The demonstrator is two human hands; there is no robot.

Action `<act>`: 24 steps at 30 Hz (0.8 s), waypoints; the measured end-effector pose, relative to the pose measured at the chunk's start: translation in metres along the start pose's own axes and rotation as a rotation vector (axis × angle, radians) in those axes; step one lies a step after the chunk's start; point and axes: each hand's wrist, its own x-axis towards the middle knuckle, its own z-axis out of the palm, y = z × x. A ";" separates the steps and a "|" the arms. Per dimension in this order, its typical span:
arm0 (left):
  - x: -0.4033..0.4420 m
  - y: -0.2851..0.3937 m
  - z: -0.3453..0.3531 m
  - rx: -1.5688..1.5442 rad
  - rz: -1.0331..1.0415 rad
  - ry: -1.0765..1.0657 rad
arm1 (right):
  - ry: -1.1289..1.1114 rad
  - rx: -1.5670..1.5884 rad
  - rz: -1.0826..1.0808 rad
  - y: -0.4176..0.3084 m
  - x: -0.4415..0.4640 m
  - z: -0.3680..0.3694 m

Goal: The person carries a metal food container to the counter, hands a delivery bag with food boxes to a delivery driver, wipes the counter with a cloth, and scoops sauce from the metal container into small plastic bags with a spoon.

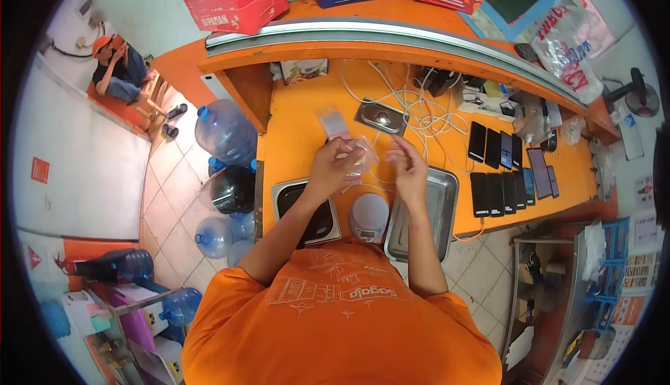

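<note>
My left hand (333, 169) is closed on a small clear plastic bag (361, 160) above the orange counter. My right hand (408, 164) is just right of the bag, its fingers apart and nothing visible in them. Beyond my left hand lies a stack of clear bags (332, 121) with a pinkish strip. A small round-topped digital scale (368, 214) stands close to my body. Left of the scale is a metal-rimmed tray with a dark inside (326, 212); to its right is an empty-looking metal tray (427, 221). A metal lid (382, 116) lies further back.
Several phones (504, 193) lie in rows on the right of the counter (300, 106). White cables (436, 116) tangle at the back. Under the overhead shelf edge (391, 36) sits a box of small items (488, 99). Large water bottles (225, 132) stand left; another person (118, 71) sits beyond.
</note>
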 end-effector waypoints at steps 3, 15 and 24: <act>0.004 -0.012 0.005 -0.011 0.199 -0.003 | 0.209 -0.222 0.131 -0.001 -0.010 -0.059; -0.007 -0.060 0.018 0.058 0.308 -0.276 | -0.028 -0.164 0.092 0.008 -0.054 -0.049; -0.016 -0.078 0.043 -0.113 0.241 -0.321 | -0.145 -0.048 0.301 -0.012 -0.083 -0.075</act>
